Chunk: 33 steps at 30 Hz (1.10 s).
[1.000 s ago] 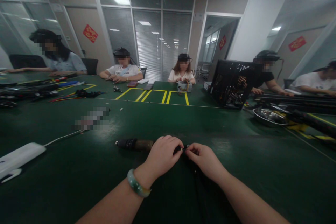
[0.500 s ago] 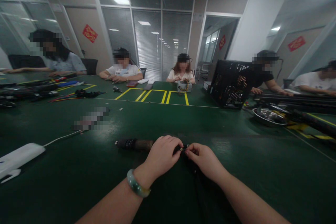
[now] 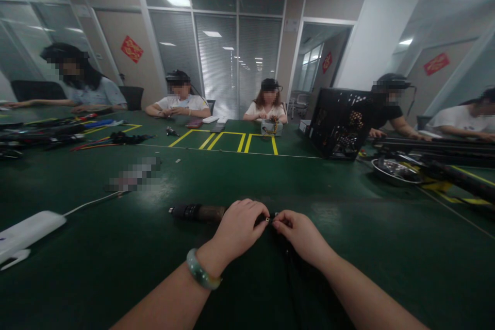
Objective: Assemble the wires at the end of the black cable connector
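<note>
My left hand [image 3: 242, 224], with a green bangle [image 3: 199, 270] on its wrist, is closed in a pinch around a small dark part with a shiny metallic end [image 3: 267, 219]. Just to its right, my right hand [image 3: 303, 234] pinches with thumb and forefinger close to that same part; what lies between those fingers is too small to make out. A dark cordless screwdriver or drill-like tool [image 3: 199, 213] lies on the table, its right end hidden behind my left hand. Below my right hand, a dark strip or cable [image 3: 288, 273] runs towards me, hard to see against the green surface.
On the left lie a white device [image 3: 33, 234] with a cord and a blurred-out flat object [image 3: 133, 175]. A black computer case [image 3: 336, 124] and a metal bowl [image 3: 396, 171] stand at right. Dark cables [image 3: 127, 137] lie at far left. Several people sit around the green table.
Both hands stay almost exactly where they were, still pinching at the small part. Across the table, co-workers shift their heads and hands slightly.
</note>
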Motion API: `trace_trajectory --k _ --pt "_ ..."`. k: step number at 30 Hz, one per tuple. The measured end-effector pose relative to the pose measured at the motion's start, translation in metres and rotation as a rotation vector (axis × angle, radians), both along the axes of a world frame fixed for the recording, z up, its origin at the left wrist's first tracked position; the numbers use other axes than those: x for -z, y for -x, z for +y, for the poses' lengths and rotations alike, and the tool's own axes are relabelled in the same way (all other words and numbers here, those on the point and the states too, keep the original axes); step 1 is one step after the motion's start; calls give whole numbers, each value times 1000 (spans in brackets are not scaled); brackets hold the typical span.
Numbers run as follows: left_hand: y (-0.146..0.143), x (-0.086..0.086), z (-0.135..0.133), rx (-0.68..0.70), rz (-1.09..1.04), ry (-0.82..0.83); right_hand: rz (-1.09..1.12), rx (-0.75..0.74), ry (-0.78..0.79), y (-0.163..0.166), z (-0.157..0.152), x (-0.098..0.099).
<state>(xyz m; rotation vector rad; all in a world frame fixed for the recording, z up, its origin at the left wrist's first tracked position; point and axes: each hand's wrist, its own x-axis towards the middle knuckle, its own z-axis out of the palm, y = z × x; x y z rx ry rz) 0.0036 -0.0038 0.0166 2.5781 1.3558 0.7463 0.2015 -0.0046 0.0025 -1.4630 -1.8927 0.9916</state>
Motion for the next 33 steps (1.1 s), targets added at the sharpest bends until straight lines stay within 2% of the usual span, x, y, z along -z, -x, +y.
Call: trace_trajectory --k 13,27,33 --pt "0 0 2 25 23 -22 -25 -7 -8 0 0 1" --pt "1 -1 0 -4 -12 -15 -47 -7 35 1 -2 -7" --pt "1 -1 0 26 -16 -26 -55 -12 19 3 -3 -11"
